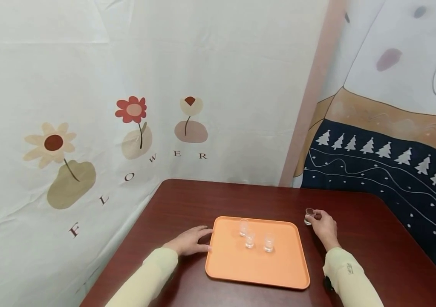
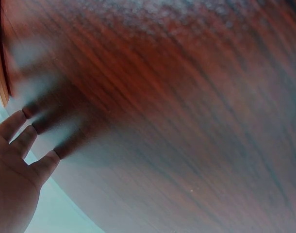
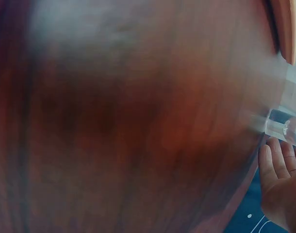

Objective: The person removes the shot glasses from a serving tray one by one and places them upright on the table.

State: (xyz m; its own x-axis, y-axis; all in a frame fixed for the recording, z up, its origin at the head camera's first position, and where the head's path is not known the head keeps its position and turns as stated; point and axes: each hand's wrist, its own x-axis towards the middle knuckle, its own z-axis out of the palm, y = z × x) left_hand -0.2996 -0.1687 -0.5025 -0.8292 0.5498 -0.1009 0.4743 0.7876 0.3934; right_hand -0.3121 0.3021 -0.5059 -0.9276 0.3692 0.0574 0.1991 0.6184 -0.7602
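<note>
To the right of the orange tray (image 1: 256, 273), my right hand (image 1: 325, 229) pinches a small clear shot glass (image 1: 309, 217) between thumb and fingers. In the right wrist view the glass (image 3: 284, 127) stands at the right edge beside the fingers (image 3: 268, 162), its base at the table surface. My left hand (image 1: 190, 241) is at the tray's left edge with its fingers spread and their tips at the rim. Several fingers (image 2: 43, 165) point to the table in the left wrist view. On the tray stand three more clear glasses, a rear one (image 1: 243, 227), a middle one (image 1: 249, 240) and a right one (image 1: 269, 243).
The dark red wood-grain table (image 1: 202, 200) has rounded far corners. A white cloth (image 1: 233, 85) with printed flowers hangs behind and to the left. At the right hangs a dark blue cloth (image 1: 356, 170) with white trees.
</note>
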